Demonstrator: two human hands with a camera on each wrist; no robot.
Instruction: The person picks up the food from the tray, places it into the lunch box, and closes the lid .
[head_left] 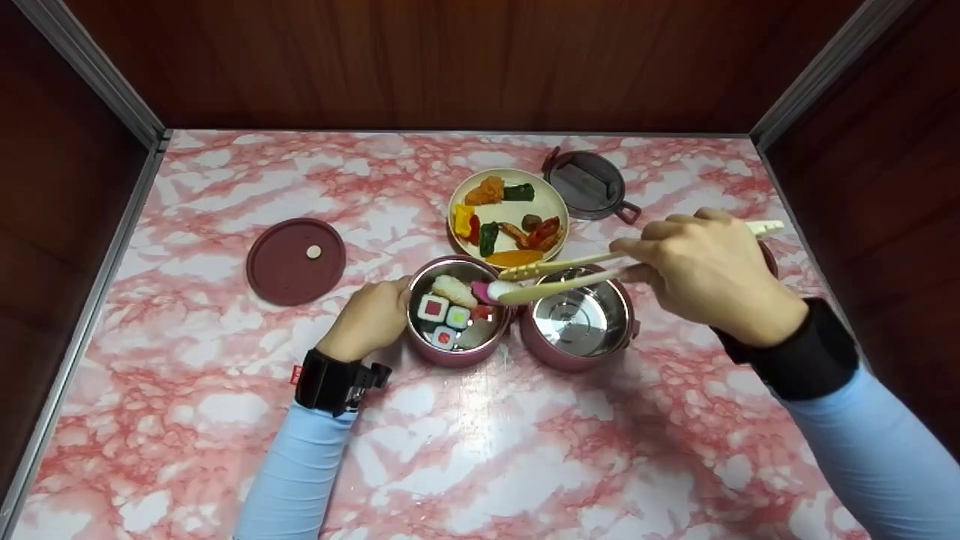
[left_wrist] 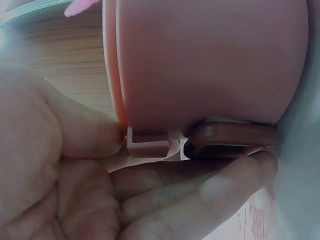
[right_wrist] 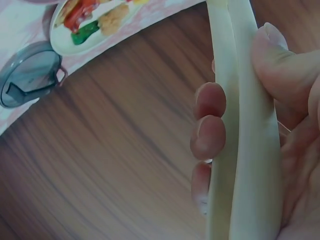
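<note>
The left hand reached in from the left, thumb at the rim of the sushi pot, fingers bent against its side clasp; so slight a pinch could have let the pot shift if knocked. Above its right rim, a magenta piece sat at the tips of the tongs and might have slipped towards the second pot had they slackened. The right hand, knuckles up, gripped the tongs, nearly squeezed together.
</note>
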